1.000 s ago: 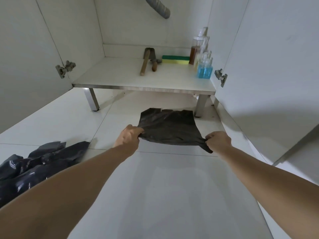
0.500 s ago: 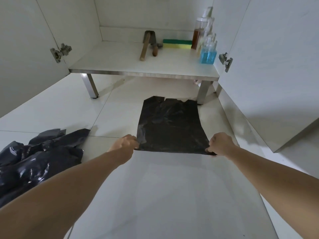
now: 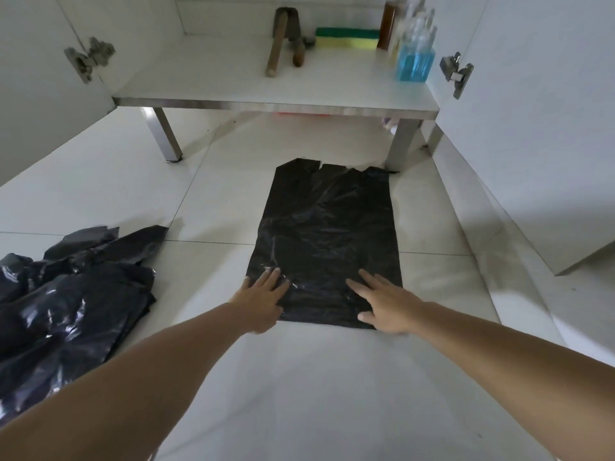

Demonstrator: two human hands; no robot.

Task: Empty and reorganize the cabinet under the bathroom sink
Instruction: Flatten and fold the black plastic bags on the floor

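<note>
A black plastic bag point(image 3: 324, 241) lies spread flat on the white tiled floor point(image 3: 299, 394), its long axis running straight away from the person toward the cabinet. Its notched handle end points at the cabinet and stops just short of the metal leg point(image 3: 401, 144) on the right; its straight closed end lies nearest the person.

The left hand point(image 3: 261, 296) rests palm down on the bag's near left corner, fingers straight and close together, flat on the plastic and gripping nothing. The right hand point(image 3: 382, 302) rests the same way on the near right corner, fingers straight and slightly spread, thumb stretched out along the near edge, also holding nothing.

Off to the left of the left hand, well apart from it, sits a crumpled heap of black bags point(image 3: 66, 294) on the floor.

Beyond both hands, past the far end of the bag, stands the cabinet floor shelf point(image 3: 233, 88), raised on metal legs. On it, ahead of the left hand, lie two wooden-handled tools point(image 3: 283, 44), handles pointing toward the person. Ahead of the right hand lie a green and yellow sponge point(image 3: 347, 38) and, further right, a bottle of blue liquid point(image 3: 414, 63) among other bottles, too blurred to tell apart.
</note>
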